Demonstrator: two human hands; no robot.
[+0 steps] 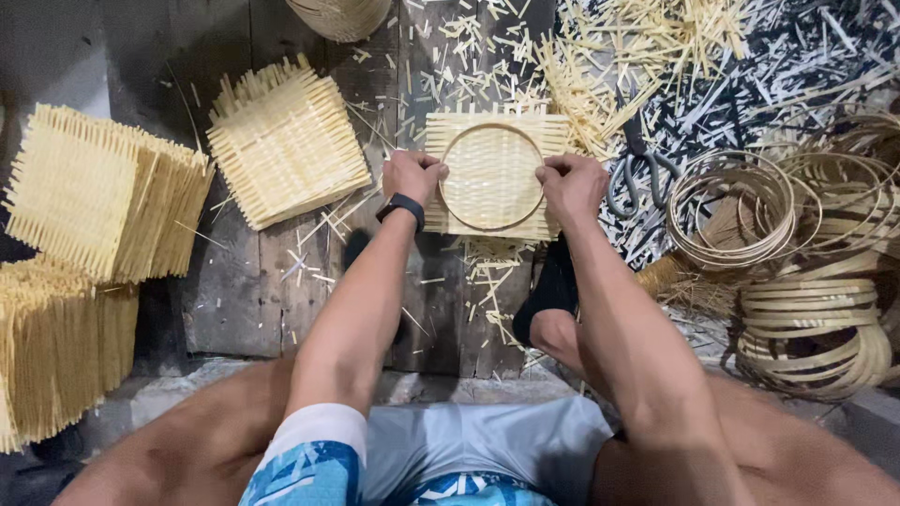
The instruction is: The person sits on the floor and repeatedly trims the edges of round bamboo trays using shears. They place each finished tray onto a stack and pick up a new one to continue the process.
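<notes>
Nearest to us are our bent knees and blue patterned shorts, with both bare forearms reaching forward over a dark wooden floor (234,309). Our left hand (413,176), a black wristband (401,208) behind it, curls its fingers tight on the left edge of a thin round hoop (491,176). Our right hand (570,184) pinches the hoop's right edge the same way. The hoop lies flat on a square woven bamboo mat (491,178), centred between the hands. Left of it rests another woven mat (286,141), and further left stand stacks of mats (84,206). To the right lie scissors (637,173), possibly half buried in offcuts, and coils of bamboo rings (816,319).
</notes>
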